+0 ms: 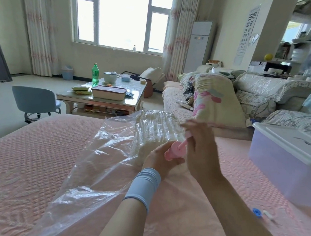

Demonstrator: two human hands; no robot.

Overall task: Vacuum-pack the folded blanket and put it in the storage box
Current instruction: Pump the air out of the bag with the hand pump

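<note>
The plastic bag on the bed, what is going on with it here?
A person works a pink pump on the clear bag, which holds a white blanket and lies on the pink bed. The left hand grips the pump's body; the right hand holds its handle. The bag's near end is loose and crinkled. The box stands at the right, lid on, without the blanket.

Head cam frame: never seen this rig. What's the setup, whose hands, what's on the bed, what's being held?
No robot here: one camera worn on a person's head looks down at their bare hands. The left hand grips a pink hand pump; the right hand holds its plunger. Under them, a clear vacuum bag with the white blanket inside lies on a pink bed cover. The lidded storage box sits on the right.
</note>
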